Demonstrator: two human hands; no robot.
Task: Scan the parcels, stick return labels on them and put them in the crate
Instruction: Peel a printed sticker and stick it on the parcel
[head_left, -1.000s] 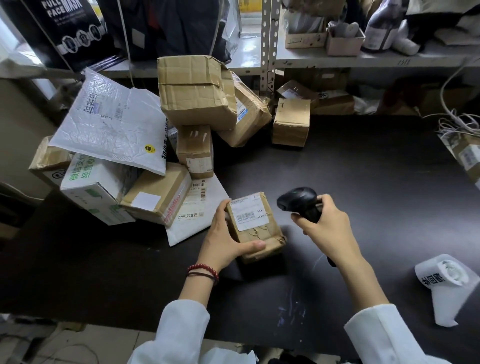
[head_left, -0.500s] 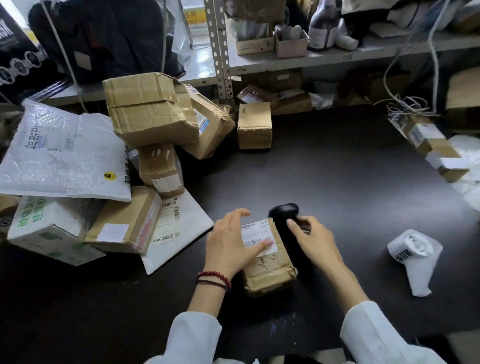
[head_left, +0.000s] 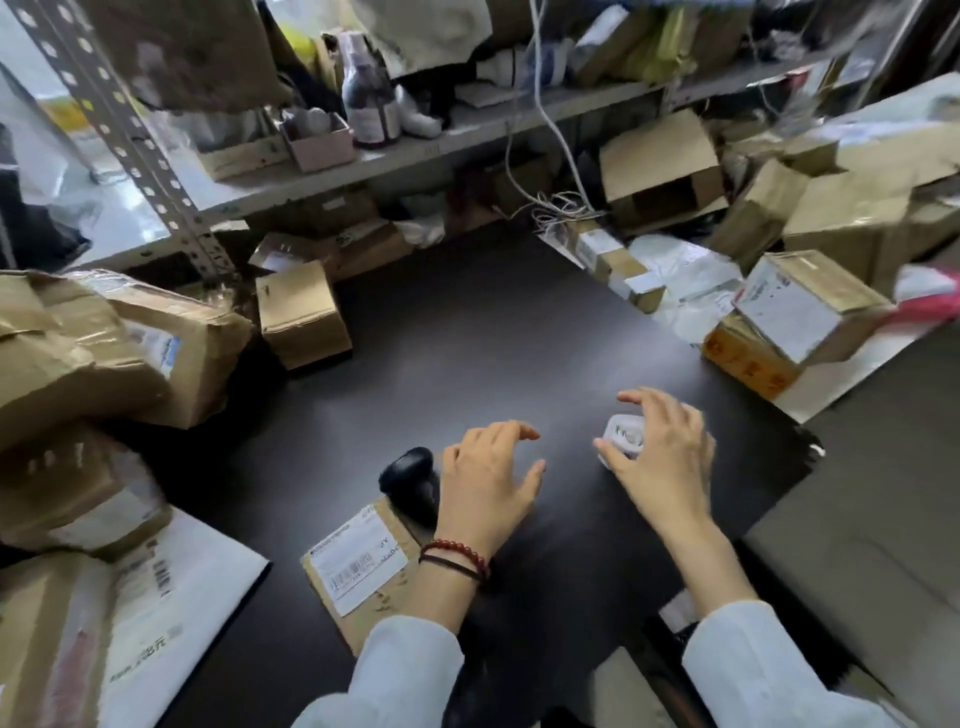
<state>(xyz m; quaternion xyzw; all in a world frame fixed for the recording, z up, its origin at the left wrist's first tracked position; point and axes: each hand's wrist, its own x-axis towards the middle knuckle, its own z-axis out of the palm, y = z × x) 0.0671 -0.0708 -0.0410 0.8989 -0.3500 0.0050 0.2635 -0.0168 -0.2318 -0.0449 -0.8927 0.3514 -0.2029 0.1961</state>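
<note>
A small brown parcel with a white barcode label lies on the dark table, close to me. The black scanner rests at the parcel's far end, with no hand on it. My left hand hovers just right of the scanner, fingers spread and holding nothing. My right hand is over the white roll of return labels, thumb and fingers curled around it. No crate is visible.
A pile of brown parcels and a white mailer crowd the left. More boxes stand at the right by the table's edge. A metal shelf with hanging cables runs along the back.
My right hand set the scanner down by the parcel and moved right onto the label roll. My left hand let go of the parcel. My view swung to the right.
</note>
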